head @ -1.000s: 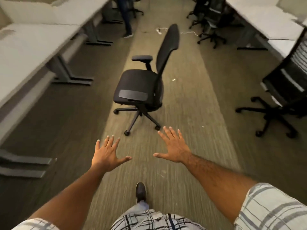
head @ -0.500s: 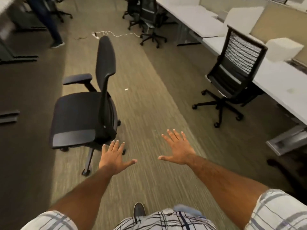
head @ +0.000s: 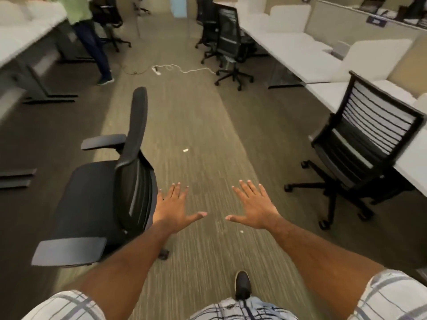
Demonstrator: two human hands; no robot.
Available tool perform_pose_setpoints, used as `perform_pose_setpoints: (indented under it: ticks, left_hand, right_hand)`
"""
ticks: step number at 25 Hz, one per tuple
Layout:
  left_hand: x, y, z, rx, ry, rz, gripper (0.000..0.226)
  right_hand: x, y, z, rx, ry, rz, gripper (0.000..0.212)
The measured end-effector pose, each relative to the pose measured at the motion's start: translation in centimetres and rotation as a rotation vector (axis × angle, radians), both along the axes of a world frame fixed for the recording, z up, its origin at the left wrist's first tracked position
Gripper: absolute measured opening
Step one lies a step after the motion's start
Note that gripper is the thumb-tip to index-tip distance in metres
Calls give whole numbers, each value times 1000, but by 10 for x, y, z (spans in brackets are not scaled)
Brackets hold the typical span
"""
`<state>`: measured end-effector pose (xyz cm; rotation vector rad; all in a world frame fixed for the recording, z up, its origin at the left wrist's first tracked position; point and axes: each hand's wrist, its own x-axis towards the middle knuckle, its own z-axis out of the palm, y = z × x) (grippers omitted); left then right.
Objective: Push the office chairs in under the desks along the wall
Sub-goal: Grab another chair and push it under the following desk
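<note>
From the head view, our left hand (head: 172, 210) and right hand (head: 255, 207) hang empty, fingers spread. The black chair (head: 104, 195) stands mid-aisle, the mesh chair (head: 367, 148) beside the right worktop (head: 300, 49); neither is tucked in yet.

One head-worn wide view looks forward and down along the aisle floor (head: 196, 125), both forearms close below.

We see a black padded office chair with grey armrests (head: 99, 204) on olive, finely streaked carpet (head: 196, 139) flanked by dark brown carpet. We spot a black chair with a white-striped slatted back (head: 369, 139), plain white desktops (head: 298, 49), our white plaid sleeves with grey-blue lines (head: 392, 299), one black shoe (head: 242, 285).
</note>
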<state>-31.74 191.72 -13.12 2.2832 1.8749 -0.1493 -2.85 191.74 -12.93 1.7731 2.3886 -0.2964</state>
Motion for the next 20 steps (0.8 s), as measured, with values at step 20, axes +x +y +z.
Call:
perform_pose_setpoints:
  ticks: [20]
  left_hand:
    - [-106,221,133,535,46,751,115]
  right_hand:
    - [-208,393,140,220,211,812,108]
